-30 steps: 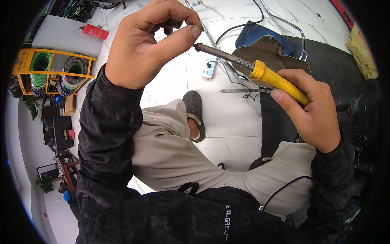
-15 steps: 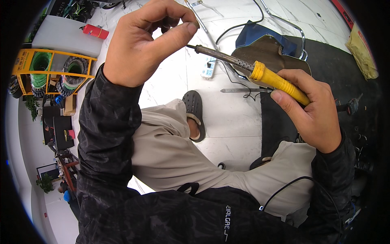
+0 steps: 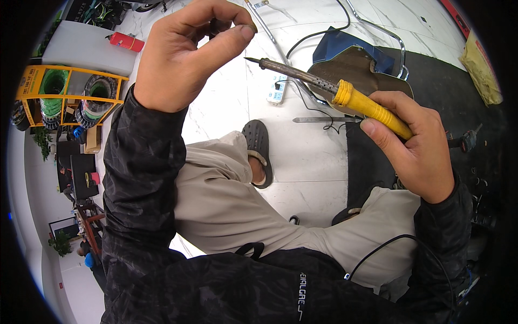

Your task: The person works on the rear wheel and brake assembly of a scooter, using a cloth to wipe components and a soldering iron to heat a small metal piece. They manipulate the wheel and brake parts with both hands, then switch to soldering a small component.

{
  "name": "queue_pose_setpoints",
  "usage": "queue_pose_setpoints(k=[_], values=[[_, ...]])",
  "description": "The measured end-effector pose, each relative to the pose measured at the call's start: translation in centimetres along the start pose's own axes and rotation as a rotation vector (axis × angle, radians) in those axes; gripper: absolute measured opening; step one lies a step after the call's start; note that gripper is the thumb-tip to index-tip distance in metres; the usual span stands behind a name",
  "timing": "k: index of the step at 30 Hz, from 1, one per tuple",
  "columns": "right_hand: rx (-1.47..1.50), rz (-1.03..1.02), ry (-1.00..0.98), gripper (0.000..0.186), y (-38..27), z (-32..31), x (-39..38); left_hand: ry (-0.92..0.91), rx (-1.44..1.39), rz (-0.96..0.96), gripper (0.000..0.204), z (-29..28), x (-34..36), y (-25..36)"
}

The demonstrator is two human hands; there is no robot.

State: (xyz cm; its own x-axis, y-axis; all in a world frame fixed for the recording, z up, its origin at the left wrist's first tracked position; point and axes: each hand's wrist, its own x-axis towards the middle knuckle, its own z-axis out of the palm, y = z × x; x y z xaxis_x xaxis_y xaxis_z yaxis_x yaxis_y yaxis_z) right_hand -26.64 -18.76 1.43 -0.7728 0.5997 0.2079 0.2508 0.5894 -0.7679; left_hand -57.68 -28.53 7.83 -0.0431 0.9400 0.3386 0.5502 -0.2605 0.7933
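A soldering iron [image 3: 372,112] with a ribbed yellow handle and a dark metal barrel lies in my right hand [image 3: 414,141], which is closed around the handle. Its thin pointed tip slants up to the left, just below the thumb of my left hand [image 3: 186,59], without touching it. The thumb and index finger of that hand are pinched together and raised. What the pinch holds, if anything, is too small to make out.
On the white tiled floor lie a power strip [image 3: 276,90] with a cable, a flat metal bar [image 3: 325,120] and bent chrome tubing [image 3: 389,33]. A brown and blue cover [image 3: 345,70] rests by a black mat [image 3: 372,162]. Leftward stand a yellow tyre rack [image 3: 75,97] and a fire extinguisher [image 3: 126,42].
My left hand has shifted slightly left and up, opening a wider gap to the iron's tip, now fully visible. My right hand and the soldering iron have barely moved.
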Motion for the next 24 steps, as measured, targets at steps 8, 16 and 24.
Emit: queue_pose_setpoints(k=[8, 16, 24], values=[[-0.009, 0.024, -0.015, 0.03, 0.09, -0.14, 0.03, 0.041, 0.038, -0.088, 0.009, -0.26, -0.02, -0.07], [-0.004, 0.019, -0.012, 0.03, 0.12, -0.06, 0.0, 0.071, 0.047, -0.119, 0.009, -0.43, -0.03, 0.13], [-0.006, 0.013, -0.01, 0.03, 0.22, -0.05, 0.0, 0.113, 0.029, -0.137, 0.009, -0.73, 0.0, 0.07]])
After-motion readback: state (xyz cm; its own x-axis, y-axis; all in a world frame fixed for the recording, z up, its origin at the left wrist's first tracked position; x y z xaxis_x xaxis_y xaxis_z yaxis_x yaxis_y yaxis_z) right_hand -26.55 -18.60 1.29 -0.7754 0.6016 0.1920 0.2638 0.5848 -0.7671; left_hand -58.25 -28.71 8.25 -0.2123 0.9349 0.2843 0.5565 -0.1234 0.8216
